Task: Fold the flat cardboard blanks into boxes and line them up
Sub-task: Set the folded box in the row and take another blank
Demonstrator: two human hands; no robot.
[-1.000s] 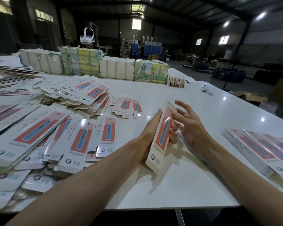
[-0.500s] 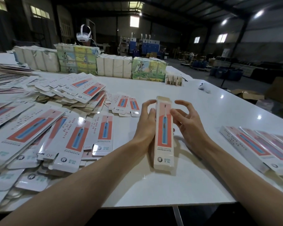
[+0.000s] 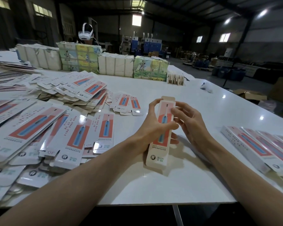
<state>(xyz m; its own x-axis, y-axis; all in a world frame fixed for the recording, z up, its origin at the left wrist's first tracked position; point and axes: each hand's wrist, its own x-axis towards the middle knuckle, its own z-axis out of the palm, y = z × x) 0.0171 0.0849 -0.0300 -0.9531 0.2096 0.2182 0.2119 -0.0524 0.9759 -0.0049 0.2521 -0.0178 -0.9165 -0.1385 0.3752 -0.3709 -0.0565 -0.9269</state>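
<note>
A long white box [image 3: 160, 150] printed with a blue toothbrush on a red panel stands tilted above the white table [image 3: 153, 185], its top flap open. My left hand [image 3: 151, 128] grips it around the middle, thumb across the front. From the right, my right hand [image 3: 189, 123] holds its upper edge with the fingertips. Several flat blanks [image 3: 44, 128] of the same print lie spread and heaped at the left. Folded boxes [image 3: 258, 147] lie side by side in a row at the right edge.
Stacks of wrapped white and green-printed packs [image 3: 114, 65] line the table's far side. A small bundle [image 3: 175, 79] and a white object [image 3: 206, 86] lie beyond. A person wearing a white headset [image 3: 85, 34] stands behind the stacks. Bare table lies in front of me.
The box turned from edge-on to facing me and rose off the table. My left hand went from a flat palm to wrapping its middle; my right hand closed onto its upper edge.
</note>
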